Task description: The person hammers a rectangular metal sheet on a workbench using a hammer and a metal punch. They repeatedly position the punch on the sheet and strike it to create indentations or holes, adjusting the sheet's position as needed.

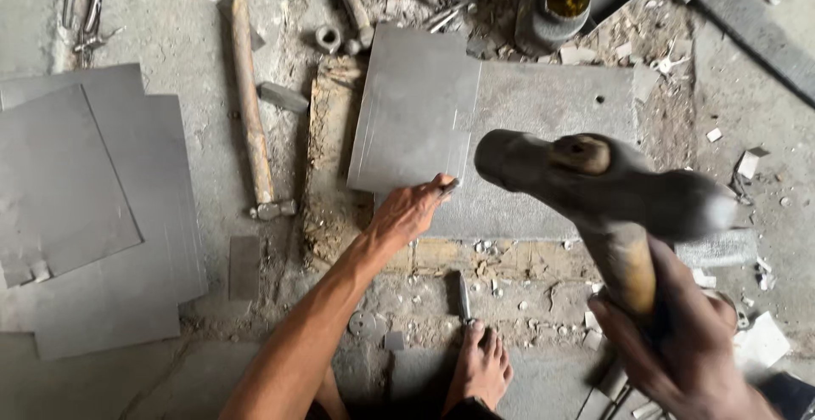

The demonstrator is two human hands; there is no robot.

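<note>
Grey sheet (416,106) lies on the floor (178,29), overlapping the slab's (552,131) left edge. My left hand (412,212) pinches a small punch (448,186) at the sheet's near right corner. My right hand (679,343) has its fingers (620,335) wrapped around the raised hammer (594,186). A second hammer (252,106) lies left of the sheet.

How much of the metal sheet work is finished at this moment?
Done: the sheet on the steel plate already has a notch cut at its right edge, and small metal bits lie on the ground. In hand: the left hand holds a small tool at the sheet's lower corner, and the right hand holds a hammer raised. Left: a stack of plain sheets lies at the left.
</note>
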